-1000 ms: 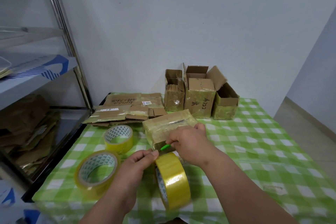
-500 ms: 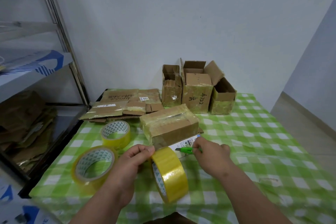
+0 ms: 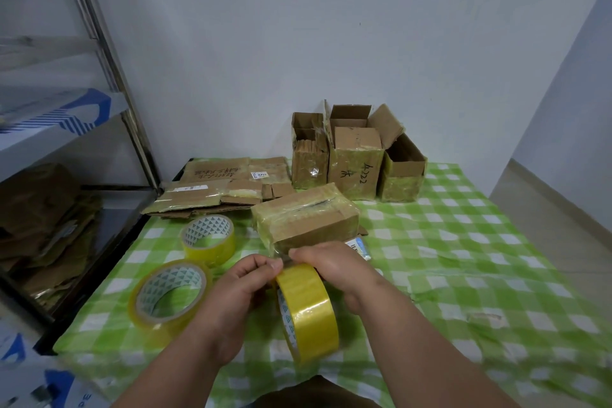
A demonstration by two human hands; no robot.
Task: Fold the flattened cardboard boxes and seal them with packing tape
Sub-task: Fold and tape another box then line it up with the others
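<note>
- My left hand [image 3: 231,291] reached in from the lower left, forearm bare, its back turned up toward me.
- Its fingers were curled, thumb and forefinger pinched together at the top of the upright tape roll [image 3: 306,305].
- My right hand [image 3: 334,270] came in from the lower right, forearm crossing low and bare.
- Its fingers curled down over the roll's top, fingertips meeting those of my left hand.
- Both hands sat close together near the front edge of the table [image 3: 463,258], knuckles almost touching.
</note>
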